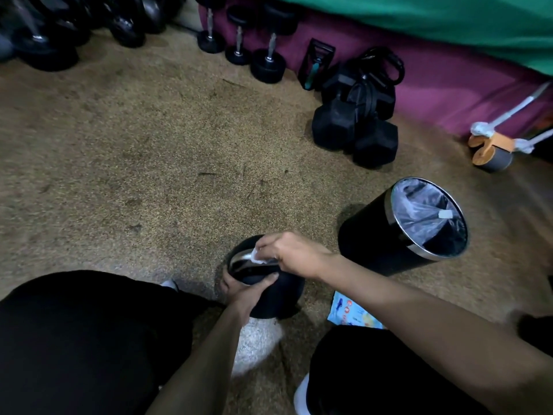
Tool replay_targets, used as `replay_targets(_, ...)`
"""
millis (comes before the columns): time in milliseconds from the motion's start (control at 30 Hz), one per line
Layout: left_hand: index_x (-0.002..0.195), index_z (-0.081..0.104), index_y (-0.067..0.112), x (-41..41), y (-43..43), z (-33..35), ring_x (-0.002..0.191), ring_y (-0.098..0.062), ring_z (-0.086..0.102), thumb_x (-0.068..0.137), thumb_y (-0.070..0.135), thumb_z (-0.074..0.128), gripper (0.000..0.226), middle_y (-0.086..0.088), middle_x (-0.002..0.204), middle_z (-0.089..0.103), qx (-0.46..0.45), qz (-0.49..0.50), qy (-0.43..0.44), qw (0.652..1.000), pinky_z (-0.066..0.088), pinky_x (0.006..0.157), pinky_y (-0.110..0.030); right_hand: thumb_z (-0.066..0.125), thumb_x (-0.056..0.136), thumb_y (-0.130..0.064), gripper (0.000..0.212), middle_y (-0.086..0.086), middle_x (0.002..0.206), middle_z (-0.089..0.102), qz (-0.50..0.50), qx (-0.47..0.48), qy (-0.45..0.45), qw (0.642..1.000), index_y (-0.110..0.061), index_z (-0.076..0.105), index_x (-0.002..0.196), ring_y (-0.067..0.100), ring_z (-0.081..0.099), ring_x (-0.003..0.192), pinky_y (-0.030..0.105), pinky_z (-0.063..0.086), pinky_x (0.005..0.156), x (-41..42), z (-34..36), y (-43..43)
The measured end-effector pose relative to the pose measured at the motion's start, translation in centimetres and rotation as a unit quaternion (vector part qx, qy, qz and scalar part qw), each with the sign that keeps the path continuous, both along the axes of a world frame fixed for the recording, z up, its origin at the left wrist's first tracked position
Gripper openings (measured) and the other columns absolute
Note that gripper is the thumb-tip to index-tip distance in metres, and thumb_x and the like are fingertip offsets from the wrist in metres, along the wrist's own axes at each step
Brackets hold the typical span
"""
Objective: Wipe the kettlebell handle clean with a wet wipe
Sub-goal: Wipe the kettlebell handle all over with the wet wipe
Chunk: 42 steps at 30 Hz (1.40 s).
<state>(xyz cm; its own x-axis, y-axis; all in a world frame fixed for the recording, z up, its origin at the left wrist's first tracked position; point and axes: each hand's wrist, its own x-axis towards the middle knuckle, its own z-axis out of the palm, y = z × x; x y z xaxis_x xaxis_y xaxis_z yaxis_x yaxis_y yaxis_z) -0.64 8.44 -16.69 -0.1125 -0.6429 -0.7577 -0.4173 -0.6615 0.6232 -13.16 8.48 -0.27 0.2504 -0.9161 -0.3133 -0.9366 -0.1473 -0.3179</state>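
A: While the wet wipe (256,257) sits on the kettlebell handle (239,259), which step is this?

B: Mid-wipe, I'd judge. The right hand (294,254) pinches the wipe against the bar. The left hand (242,290) curls round the kettlebell (278,298) on the floor between the knees.

A: And the handle?

B: It arches upward, long axis left to right across the view. Next calls for sliding the wipe toward the bare left end.

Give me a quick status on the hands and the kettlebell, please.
Left hand grips kettlebell. Right hand pinches wipe on handle. Nothing in the way; bin apart.
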Motion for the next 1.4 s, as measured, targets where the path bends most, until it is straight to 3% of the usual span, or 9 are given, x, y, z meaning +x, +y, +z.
replay_targets(133, 0.172, 0.017, 0.022, 0.1, 0.2, -0.2, 0.162, -0.03, 0.03, 0.06, 0.039, 0.107, 0.144, -0.012, 0.175, 0.021, -0.004, 0.006, 0.0, 1.0, 0.034, 0.129, -0.042, 0.062, 0.082, -0.002, 0.025, 0.005, 0.107, 0.069, -0.043, 0.0, -0.063, 0.997, -0.01, 0.071, 0.104, 0.018, 0.066, 0.095, 0.031, 0.052, 0.088, 0.0, 0.1, -0.9)
replay_targets(233, 0.172, 0.018, 0.021, 0.2, 0.2, -0.1, 0.161, -0.03, 0.032, 0.055, 0.041, 0.108, 0.149, -0.013, 0.175, 0.023, -0.006, 0.008, 0.015, 1.0, 0.034, 0.129, -0.041, 0.053, 0.093, -0.016, 0.021, 0.008, 0.103, 0.068, -0.119, 0.027, -0.036, 0.992, -0.012, 0.069, 0.105, 0.024, 0.064, 0.092, 0.038, 0.051, 0.087, -0.3, -0.3, -1.1)
replay_targets(400, 0.168, 0.028, 0.018, 0.2, 0.2, -0.4, 0.158, -0.031, 0.038, 0.047, 0.044, 0.11, 0.149, -0.013, 0.172, 0.034, -0.018, 0.01, 0.018, 1.0, 0.036, 0.129, -0.046, 0.059, 0.084, -0.004, 0.031, 0.004, 0.104, 0.067, -0.094, 0.002, -0.026, 0.995, -0.016, 0.069, 0.111, 0.022, 0.062, 0.096, 0.031, 0.05, 0.087, 0.2, -0.3, -0.3)
replay_targets(533, 0.164, 0.036, 0.02, 0.0, 0.2, -1.9, 0.154, -0.03, 0.044, 0.012, 0.078, 0.087, 0.17, -0.011, 0.167, 0.043, -0.042, -0.002, 0.005, 0.999, 0.04, 0.127, -0.049, 0.057, 0.085, -0.004, 0.024, 0.007, 0.104, 0.069, -0.127, 0.02, -0.072, 0.989, -0.012, 0.072, 0.104, 0.022, 0.063, 0.096, 0.032, 0.049, 0.089, 0.6, -0.2, -1.2)
replay_targets(767, 0.167, 0.029, 0.023, 0.3, 0.2, -1.6, 0.155, -0.031, 0.043, 0.014, 0.077, 0.087, 0.173, -0.009, 0.17, 0.036, -0.031, 0.007, 0.009, 0.999, 0.04, 0.126, -0.05, 0.046, 0.092, -0.016, 0.019, 0.014, 0.091, 0.067, -0.17, 0.093, -0.012, 0.981, -0.01, 0.065, 0.09, 0.029, 0.062, 0.083, 0.039, 0.051, 0.079, -0.6, -0.7, -1.6)
replay_targets(867, 0.169, 0.024, 0.021, 0.3, 0.2, -0.3, 0.157, -0.03, 0.039, 0.038, 0.057, 0.107, 0.158, -0.01, 0.172, 0.031, -0.017, 0.004, 0.013, 1.0, 0.037, 0.128, -0.047, 0.052, 0.093, -0.029, 0.021, 0.009, 0.096, 0.069, -0.133, 0.077, 0.014, 0.988, -0.019, 0.069, 0.1, 0.026, 0.064, 0.084, 0.035, 0.053, 0.077, -0.5, -0.4, -1.5)
replay_targets(1067, 0.17, 0.023, 0.017, 0.3, 0.2, 0.2, 0.161, -0.028, 0.033, 0.059, 0.034, 0.108, 0.141, -0.013, 0.174, 0.028, -0.022, 0.012, 0.01, 1.0, 0.032, 0.131, -0.041, 0.051, 0.09, -0.008, 0.025, 0.007, 0.106, 0.071, -0.162, 0.119, -0.072, 0.977, -0.012, 0.07, 0.105, 0.019, 0.063, 0.098, 0.021, 0.044, 0.084, -0.7, -0.2, -2.8)
replay_targets(1233, 0.169, 0.025, 0.021, 0.4, 0.3, 0.0, 0.16, -0.029, 0.035, 0.051, 0.041, 0.11, 0.147, -0.011, 0.173, 0.03, -0.018, 0.016, 0.027, 0.999, 0.035, 0.13, -0.047, 0.044, 0.097, -0.017, 0.025, 0.017, 0.104, 0.067, -0.253, 0.224, -0.115, 0.934, -0.002, 0.064, 0.099, 0.015, 0.05, 0.079, 0.026, 0.036, 0.069, -1.6, -1.6, -3.1)
replay_targets(1400, 0.166, 0.031, 0.022, 0.5, 0.3, -0.6, 0.154, -0.029, 0.045, 0.02, 0.069, 0.102, 0.169, -0.01, 0.17, 0.037, -0.027, 0.019, 0.063, 0.997, 0.044, 0.124, -0.052, 0.047, 0.097, -0.026, 0.023, -0.005, 0.09, 0.066, -0.3, 0.285, -0.15, 0.898, -0.017, 0.068, 0.1, 0.013, 0.058, 0.079, 0.029, 0.046, 0.073, -2.2, -1.9, -3.6)
